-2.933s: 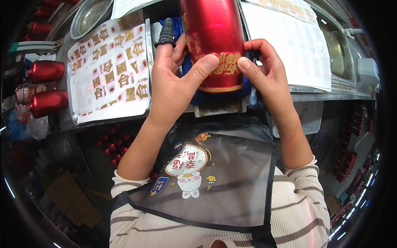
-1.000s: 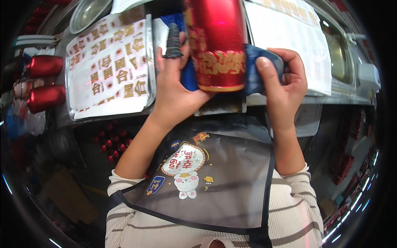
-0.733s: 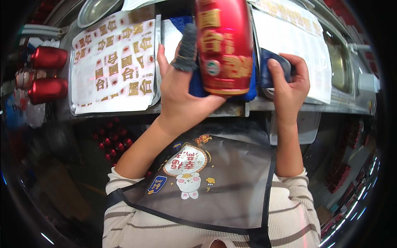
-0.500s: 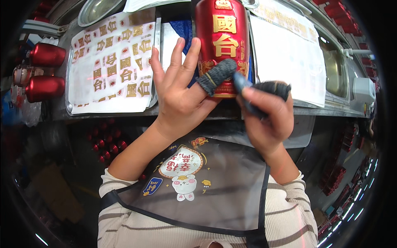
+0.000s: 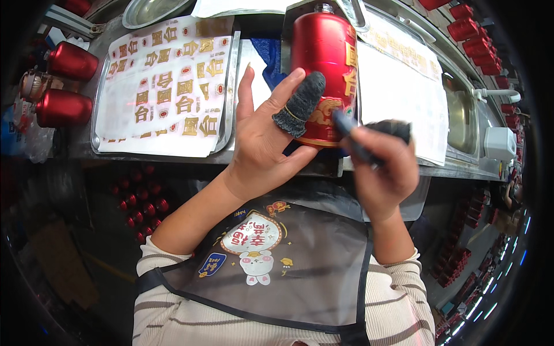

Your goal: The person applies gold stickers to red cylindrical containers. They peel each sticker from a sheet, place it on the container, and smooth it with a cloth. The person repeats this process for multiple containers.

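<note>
A glossy red bottle (image 5: 320, 55) with raised gold lettering and a gold band lies with its neck pointing away from me. My left hand (image 5: 265, 135) steadies its base end, thumb at the bottom rim and the index finger, in a dark knitted finger sleeve (image 5: 303, 104), along the left side. The other fingers stretch out. My right hand (image 5: 386, 167) pinches a blue-grey, slender tool (image 5: 346, 124), its tip against the gold decoration near the base. Motion smears the tool, so its exact kind cannot be told. A dark sleeve (image 5: 392, 130) covers a finger of this hand too.
On the left, a metal tray (image 5: 228, 121) bears a sheet of gold stickers (image 5: 164, 86). White sheets (image 5: 398, 98) lie at right, beside a metal basin (image 5: 461, 115) and white container (image 5: 500, 143). Two red bottles (image 5: 66, 108) stand far left; a steel bowl (image 5: 144, 14) sits behind.
The bottle has turned so its lettering faces right, and it sits farther right in view. My right hand has shifted slightly right and down, still holding the tool.
</note>
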A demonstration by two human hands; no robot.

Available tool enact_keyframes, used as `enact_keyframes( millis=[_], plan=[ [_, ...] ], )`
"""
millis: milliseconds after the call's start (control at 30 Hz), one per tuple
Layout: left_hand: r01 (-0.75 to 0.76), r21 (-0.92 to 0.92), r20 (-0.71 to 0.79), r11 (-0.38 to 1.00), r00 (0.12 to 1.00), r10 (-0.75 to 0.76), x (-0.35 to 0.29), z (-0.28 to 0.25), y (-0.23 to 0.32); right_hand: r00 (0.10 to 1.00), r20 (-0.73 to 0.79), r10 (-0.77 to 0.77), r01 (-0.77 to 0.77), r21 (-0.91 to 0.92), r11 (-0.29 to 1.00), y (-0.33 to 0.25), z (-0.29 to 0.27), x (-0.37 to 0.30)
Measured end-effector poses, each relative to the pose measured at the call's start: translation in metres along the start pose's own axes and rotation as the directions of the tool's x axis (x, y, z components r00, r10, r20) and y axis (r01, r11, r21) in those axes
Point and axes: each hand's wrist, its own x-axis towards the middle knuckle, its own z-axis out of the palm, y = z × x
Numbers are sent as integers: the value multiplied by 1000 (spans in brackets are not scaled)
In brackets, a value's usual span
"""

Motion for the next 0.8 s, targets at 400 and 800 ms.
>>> enact_keyframes(
  millis=[400, 800],
  plan=[
    [-149, 16, 52, 989, 988, 148, 32, 4, 2, 995, 87, 42, -42, -5, 999, -10, -6, 13],
    [38, -68, 74, 997, 997, -33, 8, 9, -12, 968, 243, -68, -5, 290, 957, -23, -7, 20]
  ],
)
